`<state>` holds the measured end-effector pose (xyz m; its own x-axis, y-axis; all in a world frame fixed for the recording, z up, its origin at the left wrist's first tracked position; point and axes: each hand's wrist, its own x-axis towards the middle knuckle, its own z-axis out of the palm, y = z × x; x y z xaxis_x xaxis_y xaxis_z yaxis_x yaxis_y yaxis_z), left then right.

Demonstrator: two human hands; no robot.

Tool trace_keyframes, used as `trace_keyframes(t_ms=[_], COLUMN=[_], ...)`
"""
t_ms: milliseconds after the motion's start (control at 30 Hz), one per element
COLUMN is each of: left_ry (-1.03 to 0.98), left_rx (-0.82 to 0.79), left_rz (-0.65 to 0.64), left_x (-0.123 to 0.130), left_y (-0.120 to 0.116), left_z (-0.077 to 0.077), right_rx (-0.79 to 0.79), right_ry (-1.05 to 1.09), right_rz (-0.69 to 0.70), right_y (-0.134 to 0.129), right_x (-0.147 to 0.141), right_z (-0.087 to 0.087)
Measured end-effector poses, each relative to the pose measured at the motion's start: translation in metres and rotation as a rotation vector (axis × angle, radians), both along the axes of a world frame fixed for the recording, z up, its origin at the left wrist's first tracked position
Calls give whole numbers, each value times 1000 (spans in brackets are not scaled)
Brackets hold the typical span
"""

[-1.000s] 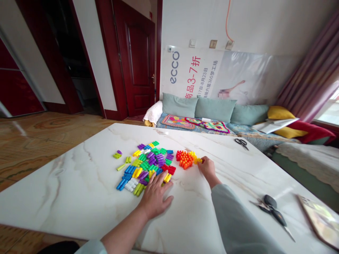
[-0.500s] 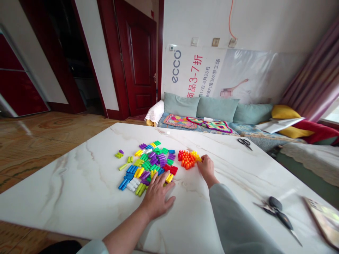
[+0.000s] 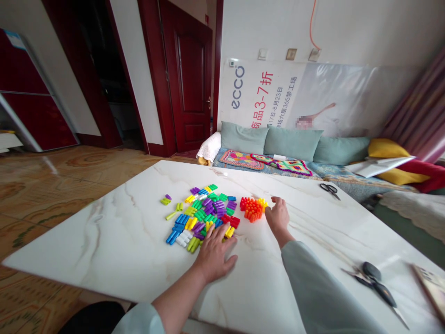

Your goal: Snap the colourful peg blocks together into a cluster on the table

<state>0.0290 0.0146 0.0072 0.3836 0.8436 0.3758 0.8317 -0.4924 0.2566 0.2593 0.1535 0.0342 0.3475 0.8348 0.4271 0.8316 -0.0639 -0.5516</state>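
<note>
A loose spread of small plastic building pieces (image 3: pixel 210 207) in green, purple, blue, yellow, white and red lies on the marble-look table. My left hand (image 3: pixel 217 255) rests open at its near edge, fingertips on or beside the yellow pieces (image 3: pixel 230 231) and close to the red ones (image 3: pixel 231 221). Right of the spread, a compact group of orange and red pieces (image 3: pixel 252 209) stands upright, with yellow pieces (image 3: pixel 263 202) along its right side. My right hand (image 3: pixel 278 215) is just right of that group, thumb and forefinger apart, with nothing visible between them.
Black-handled scissors (image 3: pixel 330 189) lie near the far right edge of the white table (image 3: pixel 114 246). Closer in on the right are more cutting tools with black handles (image 3: pixel 378 280) and a phone (image 3: pixel 429 287). A sofa with green cushions (image 3: pixel 295 141) stands behind the table.
My right thumb and forefinger have parted from the yellow pieces and moved slightly right of the group. My left hand stays at the spread. The view has turned a little left.
</note>
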Motion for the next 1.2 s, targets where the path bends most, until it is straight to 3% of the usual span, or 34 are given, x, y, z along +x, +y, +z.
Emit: trace_keyframes(t_ms=[100,233,333,433,500,567,733,967,1200], left_ry=[5,19,43,42,35,45,104,112,135], left_rx=[-2,10,-35,-97,-102,-101,-121,-137,-126], left_rz=[14,30,72,138,148,119,33,27,49], left_x=[0,1,1,1,0,-1,-4,-5,-6], left_y=[0,0,2,6,9,11,9,8,11], left_z=[0,-5,-14,-23,-25,-22,-13,-16,-20], right_rx=[94,77,18,-62,-132,-189,-198,-124,-63], right_ry=[37,32,-68,-261,-410,-502,-546,-531,-512], right_rz=[232,679,959,1134,1150,1079,891,920,901], right_y=[-3,-23,-48,-72,-84,-91,-91,-81,-90], right_x=[-35,-100,-146,-178,-192,-201,-212,-212,-208], right_z=[16,31,35,31,24,15,-1,8,17])
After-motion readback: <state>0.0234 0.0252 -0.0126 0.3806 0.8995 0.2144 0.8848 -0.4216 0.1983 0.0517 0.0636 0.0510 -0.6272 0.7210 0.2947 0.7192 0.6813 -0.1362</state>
